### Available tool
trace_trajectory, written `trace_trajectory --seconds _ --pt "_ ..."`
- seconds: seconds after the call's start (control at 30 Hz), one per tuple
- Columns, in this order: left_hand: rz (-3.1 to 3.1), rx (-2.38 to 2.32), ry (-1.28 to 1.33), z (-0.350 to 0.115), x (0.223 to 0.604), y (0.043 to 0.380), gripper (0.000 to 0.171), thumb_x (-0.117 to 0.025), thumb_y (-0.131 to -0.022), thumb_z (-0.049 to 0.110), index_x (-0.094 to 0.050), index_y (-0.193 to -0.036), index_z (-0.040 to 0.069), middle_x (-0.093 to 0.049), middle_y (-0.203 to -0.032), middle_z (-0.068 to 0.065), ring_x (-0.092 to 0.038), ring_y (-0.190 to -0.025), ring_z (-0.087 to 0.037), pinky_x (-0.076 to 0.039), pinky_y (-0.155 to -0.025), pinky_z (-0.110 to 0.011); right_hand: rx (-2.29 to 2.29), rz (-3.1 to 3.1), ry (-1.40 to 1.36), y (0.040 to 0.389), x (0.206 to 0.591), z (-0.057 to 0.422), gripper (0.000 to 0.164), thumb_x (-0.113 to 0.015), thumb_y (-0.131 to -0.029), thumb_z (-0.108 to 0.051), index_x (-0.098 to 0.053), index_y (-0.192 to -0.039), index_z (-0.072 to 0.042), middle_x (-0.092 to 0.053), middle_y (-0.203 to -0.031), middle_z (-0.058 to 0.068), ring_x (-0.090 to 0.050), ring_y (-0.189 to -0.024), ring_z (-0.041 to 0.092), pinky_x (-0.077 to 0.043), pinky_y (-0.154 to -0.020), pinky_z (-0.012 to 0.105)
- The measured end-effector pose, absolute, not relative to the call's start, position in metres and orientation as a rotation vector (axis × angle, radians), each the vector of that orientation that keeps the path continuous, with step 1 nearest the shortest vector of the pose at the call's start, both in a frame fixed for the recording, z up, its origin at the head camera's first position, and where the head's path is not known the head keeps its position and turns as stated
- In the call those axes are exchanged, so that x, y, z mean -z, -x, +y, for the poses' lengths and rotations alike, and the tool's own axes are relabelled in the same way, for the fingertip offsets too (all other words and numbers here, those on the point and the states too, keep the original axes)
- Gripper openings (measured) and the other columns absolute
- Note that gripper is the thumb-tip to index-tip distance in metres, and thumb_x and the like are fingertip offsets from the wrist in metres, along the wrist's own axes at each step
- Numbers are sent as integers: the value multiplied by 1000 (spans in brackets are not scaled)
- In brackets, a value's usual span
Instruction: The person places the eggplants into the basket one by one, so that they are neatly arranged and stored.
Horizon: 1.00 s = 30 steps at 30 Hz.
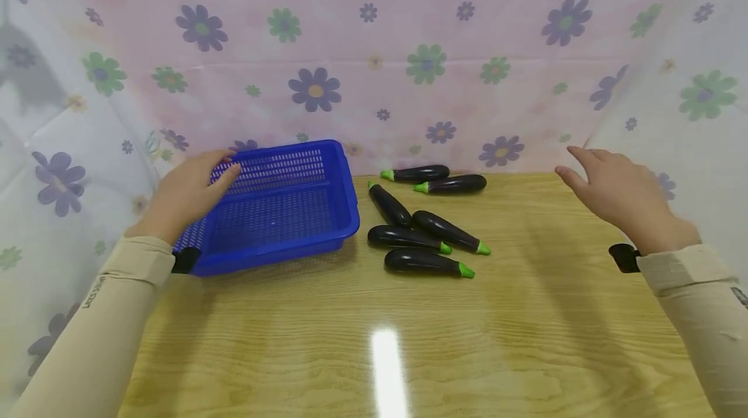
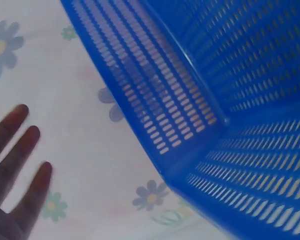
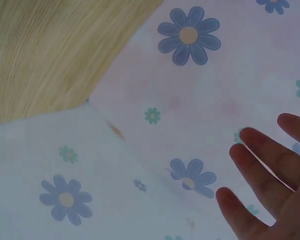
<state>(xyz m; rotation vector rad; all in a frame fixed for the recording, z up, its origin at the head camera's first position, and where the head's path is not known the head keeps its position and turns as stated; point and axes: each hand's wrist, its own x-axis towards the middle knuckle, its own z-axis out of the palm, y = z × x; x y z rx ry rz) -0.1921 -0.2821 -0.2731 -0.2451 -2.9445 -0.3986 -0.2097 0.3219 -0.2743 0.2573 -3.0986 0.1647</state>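
In the head view my left hand (image 1: 189,194) hovers over the left side of a blue plastic basket (image 1: 347,210). Its fingers are spread and hold nothing; the left wrist view shows the fingers (image 2: 27,165) apart from the basket wall (image 2: 155,100). My right hand (image 1: 628,197) is raised over the right side of the table, and its fingers (image 3: 262,180) are extended with nothing in them. Several dark purple eggplants with green stems lie between the hands. One eggplant (image 1: 423,262) is nearest the front, and another eggplant (image 1: 456,184) lies near the back edge.
A wooden table (image 1: 292,353) carries the basket and eggplants. Flower-print cloth (image 1: 374,35) hangs behind and along both sides of it. The basket's perforated floor (image 1: 274,213) shows no eggplant on it. Light glares off the table (image 1: 388,366) at the front.
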Motion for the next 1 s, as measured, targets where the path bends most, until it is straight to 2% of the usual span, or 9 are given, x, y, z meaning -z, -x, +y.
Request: trace_trajectory --seconds 0.1,0.23,0.5,0.6,0.7,0.77,0.87,0.93,1.0 --pt "-2857 497 228 -280 274 180 53 -36 -95 49 -52 -126 9 -55 -126 -16 -50 -111 -37 -36 -92 -55 -220 -2983 -246 204 279 318 63 -27 -95 -52 -45 -133 -5 -55 -118 27 -57 -86 40 -45 -57 48" --pt "-2777 587 117 -286 287 162 47 -39 -95 44 -57 -121 8 -58 -120 -17 -52 -107 -38 -38 -87 -55 -317 -2869 -262 196 290 313 48 -36 -97 -41 -59 -116 -3 -64 -98 21 -59 -66 30 -40 -45 37" --pt "-2653 848 -305 -320 346 132 48 -41 -96 34 -45 -133 5 -39 -138 -23 -32 -127 -44 -23 -101 -59 -576 -2850 -315 193 318 291 46 -38 -97 -40 -59 -118 -5 -65 -103 19 -60 -85 37 -43 -67 53" --pt "-2468 1099 -567 -320 362 123 49 -42 -95 31 -36 -141 15 -30 -148 -10 -25 -136 -31 -21 -108 -50 -665 -2885 -333 192 326 281 46 -39 -96 -41 -57 -121 -8 -66 -103 15 -61 -88 34 -44 -70 52" --pt "-2112 1544 -720 -318 371 120 47 -44 -96 28 -34 -141 25 -30 -148 0 -30 -134 -16 -27 -108 -33 -747 -2881 -342 191 332 271 44 -40 -96 -41 -57 -122 -10 -67 -102 13 -61 -89 32 -45 -72 51" --pt "-1758 1927 -678 -317 375 121 44 -47 -95 22 -38 -138 26 -33 -145 0 -38 -127 -14 -38 -99 -24 -792 -2872 -350 190 336 266 44 -40 -96 -41 -56 -123 -10 -67 -102 12 -61 -91 32 -45 -73 50" --pt "-1257 2351 -462 -319 383 124 43 -51 -93 11 -45 -135 19 -36 -141 -1 -45 -118 -15 -46 -87 -21 -864 -2854 -314 189 343 260 44 -39 -96 -43 -56 -124 -13 -66 -103 10 -61 -92 29 -46 -73 48" --pt "-1041 2532 -338 -321 391 125 44 -51 -92 7 -45 -134 17 -36 -140 0 -43 -119 -16 -42 -91 -24 -918 -2838 -285 188 349 256 44 -38 -96 -44 -55 -124 -15 -66 -105 9 -61 -92 27 -47 -72 45" --pt "-921 2622 -270 -321 398 124 44 -49 -92 7 -42 -135 17 -36 -140 2 -37 -125 -14 -30 -102 -26 -980 -2824 -257 189 356 252 44 -38 -95 -46 -55 -124 -17 -66 -106 7 -62 -91 24 -49 -72 41"
